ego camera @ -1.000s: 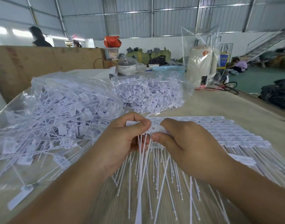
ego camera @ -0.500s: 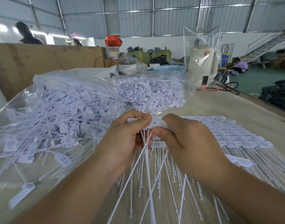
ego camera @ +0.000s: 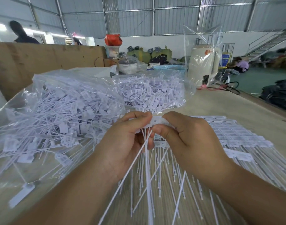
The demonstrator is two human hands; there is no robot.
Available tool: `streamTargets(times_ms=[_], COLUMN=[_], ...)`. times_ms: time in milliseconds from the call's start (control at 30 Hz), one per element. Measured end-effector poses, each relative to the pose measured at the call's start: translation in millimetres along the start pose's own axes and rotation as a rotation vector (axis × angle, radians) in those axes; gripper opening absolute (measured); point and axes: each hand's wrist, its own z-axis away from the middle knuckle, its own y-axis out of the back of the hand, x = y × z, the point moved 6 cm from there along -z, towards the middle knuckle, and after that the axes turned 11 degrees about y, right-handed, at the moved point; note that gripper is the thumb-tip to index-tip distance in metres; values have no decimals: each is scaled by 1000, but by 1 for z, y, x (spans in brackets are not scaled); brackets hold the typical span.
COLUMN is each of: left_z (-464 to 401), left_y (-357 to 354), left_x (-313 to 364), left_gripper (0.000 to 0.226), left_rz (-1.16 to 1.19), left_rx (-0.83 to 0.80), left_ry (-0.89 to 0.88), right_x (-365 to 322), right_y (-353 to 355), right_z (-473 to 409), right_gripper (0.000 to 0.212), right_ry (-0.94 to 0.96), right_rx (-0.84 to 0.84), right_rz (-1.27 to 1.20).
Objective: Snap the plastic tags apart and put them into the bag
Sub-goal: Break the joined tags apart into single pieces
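We see a strip of tags (ego camera: 156, 120) in matt white plastic, its thin tails smooth and stiff-looking. The bag (ego camera: 61, 114) beside it is clear, glossy plastic film, crinkled and catching the light, packed with the same matt white tags. The table (ego camera: 220, 103) looks like pale wood with a fine grain and a dull finish. Behind it stands a board (ego camera: 41, 60) of rough brown wood or fibreboard, we cannot tell which. The walls (ego camera: 130, 18) are ribbed sheet metal, grey and faintly shiny.
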Motion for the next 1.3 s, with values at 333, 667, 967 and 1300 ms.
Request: streamTargets(times_ms=[333, 667, 967, 1300], left_z=[0, 1, 3, 1], left_y=[10, 7, -4, 5], left_x=[5, 8, -1, 8], left_gripper=[13, 11, 13, 10], left_rz=[177, -339, -470, -459], left_rx=[-25, 13, -99, -48], left_ry=[66, -140, -112, -128], right_x=[14, 14, 7, 11], right_y=[26, -4, -16, -4], right_z=[-2, 7, 10, 6], right_gripper=[36, 46, 63, 55], right_ry=[-15, -7, -6, -32], right_rx=[222, -230, -393, -315], right_rz=[77, -151, -35, -109])
